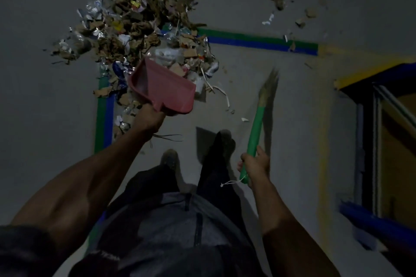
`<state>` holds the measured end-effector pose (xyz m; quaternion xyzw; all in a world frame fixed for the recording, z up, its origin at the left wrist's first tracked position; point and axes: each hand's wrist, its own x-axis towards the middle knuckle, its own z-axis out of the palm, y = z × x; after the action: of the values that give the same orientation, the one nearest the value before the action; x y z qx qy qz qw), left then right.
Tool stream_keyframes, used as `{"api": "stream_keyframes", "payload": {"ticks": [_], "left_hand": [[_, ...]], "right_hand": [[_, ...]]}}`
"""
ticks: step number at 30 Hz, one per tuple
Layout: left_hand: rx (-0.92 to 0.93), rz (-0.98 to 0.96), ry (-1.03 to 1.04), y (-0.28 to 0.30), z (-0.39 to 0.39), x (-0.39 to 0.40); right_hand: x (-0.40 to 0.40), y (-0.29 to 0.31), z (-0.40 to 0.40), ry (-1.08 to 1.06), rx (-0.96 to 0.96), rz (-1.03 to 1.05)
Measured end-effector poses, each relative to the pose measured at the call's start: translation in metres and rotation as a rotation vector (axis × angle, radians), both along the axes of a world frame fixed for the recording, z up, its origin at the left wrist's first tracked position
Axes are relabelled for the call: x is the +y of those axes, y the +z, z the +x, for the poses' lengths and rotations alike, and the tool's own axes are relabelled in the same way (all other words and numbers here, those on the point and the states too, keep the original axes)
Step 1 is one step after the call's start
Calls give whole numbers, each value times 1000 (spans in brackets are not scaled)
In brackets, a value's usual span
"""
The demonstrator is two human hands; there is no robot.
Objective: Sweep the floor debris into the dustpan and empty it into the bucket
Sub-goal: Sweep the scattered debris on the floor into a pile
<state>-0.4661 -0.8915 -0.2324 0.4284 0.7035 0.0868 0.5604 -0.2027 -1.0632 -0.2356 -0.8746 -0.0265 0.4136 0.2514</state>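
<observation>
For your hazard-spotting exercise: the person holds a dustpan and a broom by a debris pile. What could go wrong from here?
1. The dustpan looks tilted, so anything swept in may slide out.
2. The debris pile far outsizes the dustpan; overfilling could spill.
3. Scattered scraps lie apart and may be missed.

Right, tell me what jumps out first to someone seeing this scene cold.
The big debris pile of torn cardboard, foil and paper sprawls across the floor ahead. The left hand holds a pink dustpan at the pile's near edge, and the right hand grips a green-handled broom off to the right.
</observation>
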Motion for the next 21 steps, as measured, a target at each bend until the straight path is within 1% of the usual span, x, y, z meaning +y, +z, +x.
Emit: {"api": "stream_keyframes", "payload": {"ticks": [4, 7, 9, 11, 14, 17, 21], "left_hand": [[3, -13, -12, -2, -15, -14], [36, -32, -41, -10, -23, -23], [73, -35, -54, -20, -29, -29], [98, -49, -44, -30, -35, -34], [120, -61, -35, -39, -43, -42], [117, -58, -1, -47, -48, -49], [109, -26, 39, -49, -44, -59]], "right_hand": [[-40, -8, -10, -95, 5, -74], [-53, -22, -16, -115, 36, -145], [-54, -35, -25, -51, 86, -182], [-48, -48, -40, 58, 122, -198], [-26, -63, -68, 217, 159, -166], [2, -73, -86, 275, 171, -120], [15, -70, -78, 307, 162, -56]]}}
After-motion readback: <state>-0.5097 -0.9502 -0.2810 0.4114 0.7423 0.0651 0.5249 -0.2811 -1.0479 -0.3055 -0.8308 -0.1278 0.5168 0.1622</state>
